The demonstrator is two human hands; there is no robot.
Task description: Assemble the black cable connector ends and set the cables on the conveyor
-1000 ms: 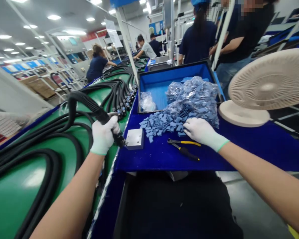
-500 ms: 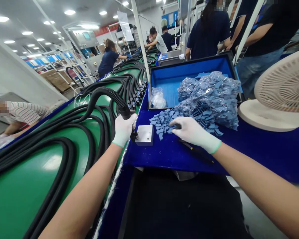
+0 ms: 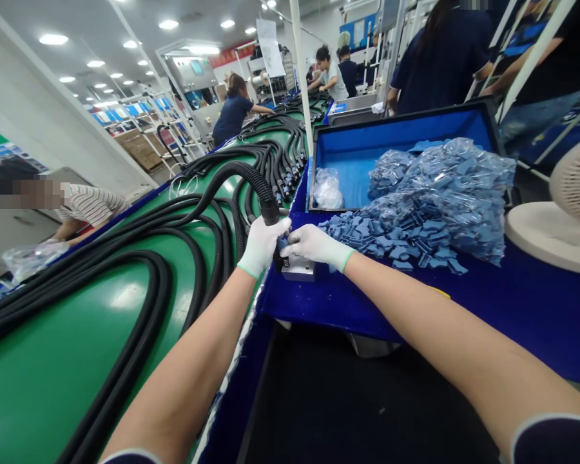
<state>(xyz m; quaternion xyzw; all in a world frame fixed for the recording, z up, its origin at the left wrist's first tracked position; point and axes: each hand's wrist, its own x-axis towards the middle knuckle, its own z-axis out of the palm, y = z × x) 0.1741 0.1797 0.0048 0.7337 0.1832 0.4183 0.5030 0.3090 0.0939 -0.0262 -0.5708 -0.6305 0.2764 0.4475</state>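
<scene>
My left hand [image 3: 263, 243], in a white glove, grips the end of a black corrugated hose [image 3: 241, 177] that arcs up from the green conveyor [image 3: 67, 361]. My right hand [image 3: 314, 246], also gloved, is closed at the hose's connector end, pinching something small and blue that I cannot make out. Both hands meet just above a small metal block [image 3: 299, 269] on the blue table [image 3: 512, 309]. A heap of small blue plastic pieces [image 3: 367, 232] lies just right of my right hand.
A blue tray [image 3: 357, 151] holds clear bags of blue pieces [image 3: 449, 187]. A white fan [image 3: 560, 206] stands at the right. Several black hoses [image 3: 140, 258] lie along the conveyor. Other people work at the far end and at the left.
My right hand left the heap of blue pieces and came left to the hose end. My left hand brought the hose end over the metal block. The pliers are now hidden.
</scene>
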